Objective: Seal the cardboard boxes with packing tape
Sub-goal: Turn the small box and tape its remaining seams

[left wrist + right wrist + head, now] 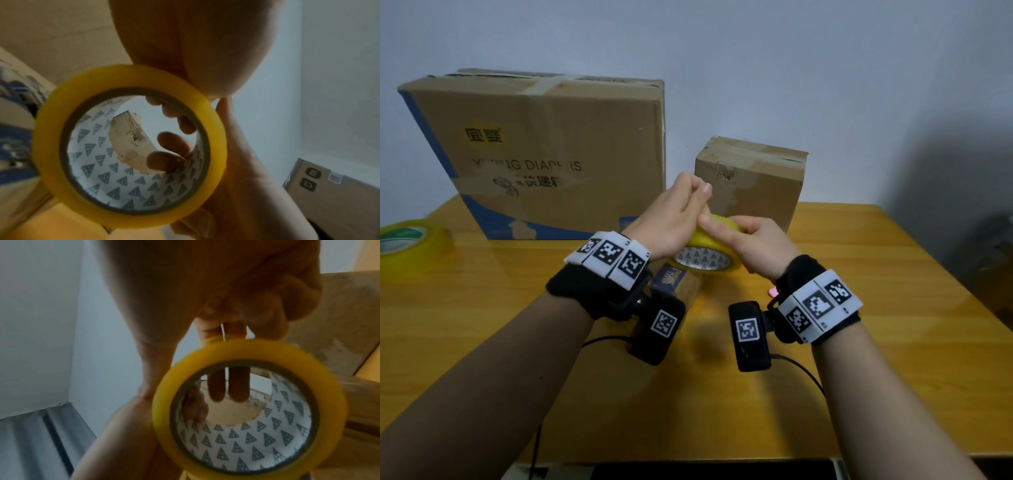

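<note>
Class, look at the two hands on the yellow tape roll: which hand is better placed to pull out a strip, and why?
Probably the left hand: its fingers pinch above the yellow tape roll, seemingly at the loose end, while the right hand grips the roll.

Dim, soft indoor light; wrist views blurred, edges warped.

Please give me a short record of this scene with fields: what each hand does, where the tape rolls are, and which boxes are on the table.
right hand: grips the yellow roll, held above the table
left hand: raised by the roll's top edge, thumb and fingers pinched; whether they hold the tape end cannot be told
second roll: lies at the table's left edge
big box: back left, old tape on top
small box: back centre, behind the hands
third box: low, mostly hidden under the hands
</note>
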